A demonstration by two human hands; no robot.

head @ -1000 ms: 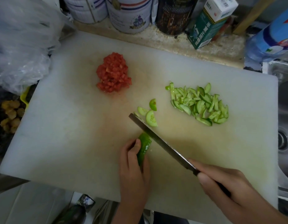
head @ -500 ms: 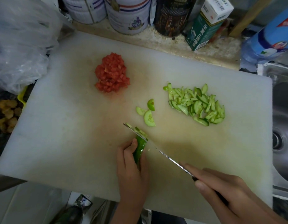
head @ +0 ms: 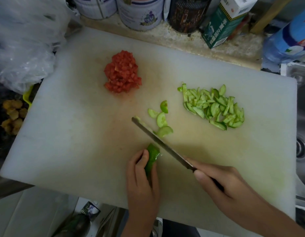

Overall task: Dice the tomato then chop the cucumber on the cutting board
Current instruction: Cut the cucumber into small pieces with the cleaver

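a: where is the cucumber lying?
b: the stub is lying on the board, near its front edge. the left hand is gripping it, fingers curling round its near end.
a: and the right hand?
b: the right hand is wrapping its fingers tight round the handle of the knife. the blade is slanting up and left, passing just beside the stub's cut end. i cannot tell whether its edge is touching the board.
a: what is lying past the blade?
b: four loose slices are lying just beyond it, the nearest one touching the blade. a bigger heap of cut cucumber is sitting further right, apart from them.
a: and the tomato?
b: the tomato is sitting diced in one red heap toward the board's far left, well apart from the green.
a: anything round the board?
b: a bag is sitting at the left. tins and a carton are standing along the back of the surface. a bottle and a sink are showing at the right.
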